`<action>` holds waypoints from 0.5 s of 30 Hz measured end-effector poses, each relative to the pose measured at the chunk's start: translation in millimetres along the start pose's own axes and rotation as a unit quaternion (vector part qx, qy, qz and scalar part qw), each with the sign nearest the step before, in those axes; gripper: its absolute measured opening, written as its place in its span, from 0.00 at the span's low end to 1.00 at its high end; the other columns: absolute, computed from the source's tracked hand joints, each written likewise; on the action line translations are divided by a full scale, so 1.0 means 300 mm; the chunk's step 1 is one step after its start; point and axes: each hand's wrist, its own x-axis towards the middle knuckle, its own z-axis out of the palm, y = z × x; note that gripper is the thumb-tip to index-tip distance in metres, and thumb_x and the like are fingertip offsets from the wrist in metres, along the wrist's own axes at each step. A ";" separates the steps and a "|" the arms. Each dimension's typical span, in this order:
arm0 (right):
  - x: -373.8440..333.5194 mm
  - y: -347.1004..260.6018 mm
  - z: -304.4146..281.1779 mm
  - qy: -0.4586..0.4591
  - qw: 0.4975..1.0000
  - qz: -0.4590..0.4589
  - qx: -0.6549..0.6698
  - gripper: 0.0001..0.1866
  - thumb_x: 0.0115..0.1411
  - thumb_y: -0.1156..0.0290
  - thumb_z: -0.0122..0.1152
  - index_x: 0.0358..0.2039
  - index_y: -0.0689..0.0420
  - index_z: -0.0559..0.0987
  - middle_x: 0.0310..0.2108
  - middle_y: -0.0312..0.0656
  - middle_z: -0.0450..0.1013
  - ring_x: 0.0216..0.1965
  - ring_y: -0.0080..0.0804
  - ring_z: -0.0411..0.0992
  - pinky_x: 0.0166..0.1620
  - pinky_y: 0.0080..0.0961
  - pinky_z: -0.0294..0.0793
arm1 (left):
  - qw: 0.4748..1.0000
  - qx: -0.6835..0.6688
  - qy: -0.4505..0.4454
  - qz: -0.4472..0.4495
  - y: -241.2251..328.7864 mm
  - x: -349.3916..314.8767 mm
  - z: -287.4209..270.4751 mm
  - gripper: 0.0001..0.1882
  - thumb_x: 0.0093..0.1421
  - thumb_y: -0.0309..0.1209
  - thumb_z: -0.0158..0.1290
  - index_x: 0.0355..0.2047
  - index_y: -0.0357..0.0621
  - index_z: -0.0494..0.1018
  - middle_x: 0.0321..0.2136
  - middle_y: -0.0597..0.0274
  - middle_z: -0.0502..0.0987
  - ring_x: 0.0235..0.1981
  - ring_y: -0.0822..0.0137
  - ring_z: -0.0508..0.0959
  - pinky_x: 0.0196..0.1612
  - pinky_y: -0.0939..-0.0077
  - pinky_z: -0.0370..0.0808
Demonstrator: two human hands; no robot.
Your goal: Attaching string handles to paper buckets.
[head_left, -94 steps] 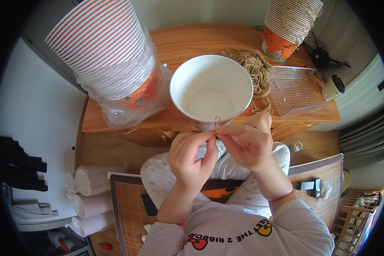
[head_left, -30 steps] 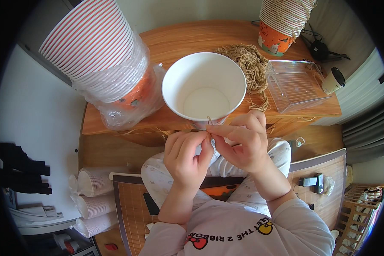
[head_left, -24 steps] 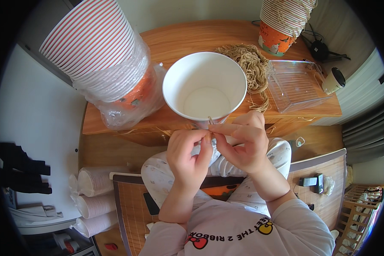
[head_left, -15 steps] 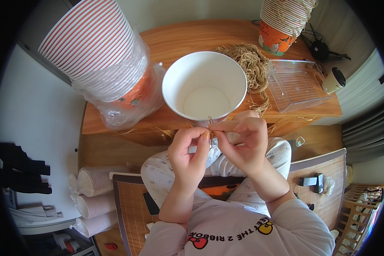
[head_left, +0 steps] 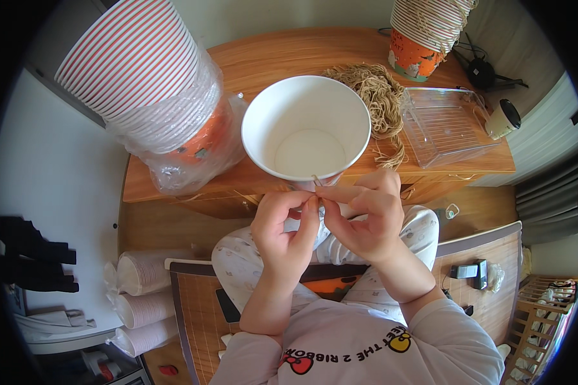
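Note:
A large white paper bucket [head_left: 257, 131] stands at the front edge of the wooden cabinet, its mouth tilted toward me. At its near rim a short piece of tan cord [head_left: 316, 180] sticks up between my fingertips. My left hand [head_left: 285, 226] pinches the cord with thumb and forefinger. From the other side my right hand [head_left: 366, 215] grips it too, the fingertips of both hands almost touching. My fingers hide most of the cord and how it meets the bucket. Behind the bucket, on its right, lies a loose bundle of tan cords [head_left: 380, 96].
A tall stack of paper buckets [head_left: 141, 64], partly in clear plastic, rises on the left. At the right are a clear plastic tray [head_left: 446, 128], a black-lidded cup [head_left: 503, 119] and a stack of orange printed buckets [head_left: 419, 54]. Wrapped bucket stacks [head_left: 141, 311] lie on the floor.
Both hands stay pinched on the cord at the bucket's rim, with only slight finger movement. The bucket's place in the picture has barely shifted.

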 end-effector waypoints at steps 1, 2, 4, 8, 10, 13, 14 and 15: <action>-0.001 -0.003 -0.001 0.000 1.000 0.000 0.000 0.26 0.38 0.79 0.77 0.41 0.48 0.81 0.28 0.27 0.72 0.30 0.27 0.68 0.36 0.25 0.62 | 1.000 0.002 0.007 -0.001 -0.002 -0.002 0.004 0.03 0.58 0.20 0.60 0.32 0.36 0.76 0.28 0.60 0.76 0.28 0.70 0.75 0.30 0.79 0.74; 0.000 -0.007 -0.004 -0.002 1.000 0.000 -0.011 0.25 0.38 0.79 0.76 0.39 0.48 0.80 0.29 0.27 0.73 0.30 0.27 0.68 0.36 0.25 0.62 | 1.000 0.004 0.015 -0.001 -0.004 -0.004 0.007 0.03 0.58 0.20 0.59 0.32 0.35 0.76 0.28 0.60 0.76 0.27 0.71 0.75 0.30 0.79 0.73; -0.006 -0.007 -0.003 -0.003 1.000 -0.001 -0.020 0.24 0.38 0.80 0.76 0.38 0.48 0.80 0.30 0.27 0.74 0.30 0.27 0.68 0.35 0.25 0.62 | 1.000 0.004 0.016 0.003 -0.007 -0.008 0.013 0.03 0.59 0.20 0.59 0.32 0.35 0.76 0.28 0.60 0.76 0.27 0.71 0.75 0.30 0.80 0.73; -0.035 0.007 0.005 0.025 0.999 0.018 0.025 0.23 0.39 0.82 0.74 0.36 0.51 0.75 0.33 0.30 0.78 0.30 0.28 0.67 0.35 0.25 0.62 | 0.999 0.000 0.029 0.017 -0.009 -0.009 0.022 0.03 0.60 0.20 0.58 0.34 0.36 0.75 0.29 0.59 0.76 0.27 0.72 0.75 0.31 0.80 0.73; -0.050 0.005 0.002 0.025 0.999 0.028 0.035 0.23 0.40 0.82 0.73 0.35 0.52 0.72 0.34 0.31 0.79 0.30 0.28 0.67 0.35 0.26 0.63 | 0.999 0.007 0.024 0.020 -0.011 -0.011 0.022 0.03 0.60 0.20 0.58 0.35 0.35 0.75 0.30 0.59 0.76 0.27 0.72 0.76 0.31 0.80 0.73; -0.078 -0.016 -0.007 0.012 0.988 0.123 0.091 0.25 0.47 0.84 0.71 0.38 0.55 0.65 0.34 0.38 0.80 0.32 0.26 0.72 0.38 0.24 0.70 | 1.000 -0.006 0.008 0.014 -0.013 -0.017 0.019 0.03 0.62 0.21 0.57 0.36 0.35 0.74 0.31 0.60 0.77 0.29 0.73 0.76 0.32 0.80 0.73; -0.081 -0.032 -0.003 0.013 0.962 0.205 0.180 0.24 0.51 0.85 0.67 0.39 0.55 0.62 0.35 0.42 0.80 0.35 0.26 0.73 0.41 0.23 0.69 | 1.000 -0.026 -0.001 0.004 -0.015 -0.019 0.018 0.04 0.63 0.22 0.56 0.37 0.35 0.74 0.32 0.61 0.77 0.30 0.74 0.76 0.33 0.81 0.73; -0.083 -0.043 0.000 0.014 0.922 0.282 0.266 0.23 0.56 0.86 0.64 0.40 0.55 0.59 0.37 0.46 0.80 0.38 0.26 0.73 0.45 0.21 0.69 | 1.000 -0.026 -0.002 0.004 -0.016 -0.019 0.016 0.04 0.63 0.22 0.56 0.37 0.35 0.74 0.32 0.61 0.77 0.30 0.74 0.76 0.33 0.81 0.73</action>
